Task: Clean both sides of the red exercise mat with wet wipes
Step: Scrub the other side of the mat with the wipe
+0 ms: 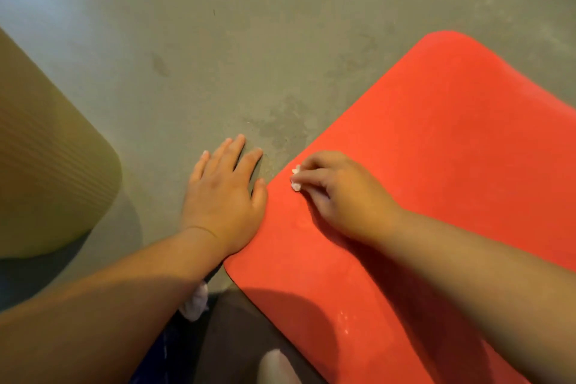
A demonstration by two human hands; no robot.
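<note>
The red exercise mat [436,140] lies flat on the grey floor, filling the right half of the view. My right hand [339,193] rests on the mat near its left edge, fingers curled round a small white wet wipe [296,178] whose ends stick out past the fingertips. My left hand [227,193] lies flat with straight fingers on the floor just left of the mat, its thumb side touching the mat's edge. A faint wet sheen shows on the mat near the bottom.
An olive-green ribbed mat [46,150] lies at the left edge. A crumpled white wipe [196,302] sits on the floor under my left forearm. Bare concrete floor [249,25] stretches beyond both hands.
</note>
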